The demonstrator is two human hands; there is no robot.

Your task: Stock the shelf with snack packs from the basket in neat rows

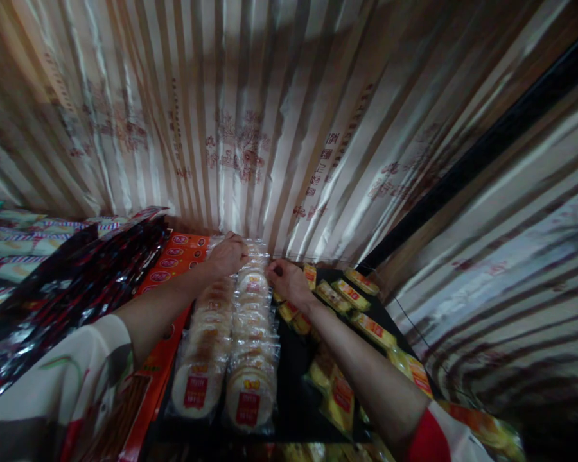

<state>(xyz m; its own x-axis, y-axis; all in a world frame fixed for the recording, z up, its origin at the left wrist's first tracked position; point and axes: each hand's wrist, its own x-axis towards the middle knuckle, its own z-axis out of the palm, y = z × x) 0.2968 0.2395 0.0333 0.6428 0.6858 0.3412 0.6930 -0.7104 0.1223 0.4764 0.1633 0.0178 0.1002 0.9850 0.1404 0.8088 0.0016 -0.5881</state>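
Two long rows of round flat cakes in clear wrappers, a left row (198,387) and a right row (249,401), overlap one another toward the back of a black display surface (291,385). At the far end of these rows is my left hand (228,255), its fingers curled down over the wrappers. My right hand (289,282) hovers beside the right row's far end, with thumb and fingers bent together. Whatever either hand grips is too dim and small to make out.
Small yellow packets (351,294) lie scattered on the right. To the left stand an orange printed box (173,256), dark shiny packets (101,282) and pale packs (24,244). A pleated printed curtain (250,128) hangs behind, crossed at right by a black bar (462,167).
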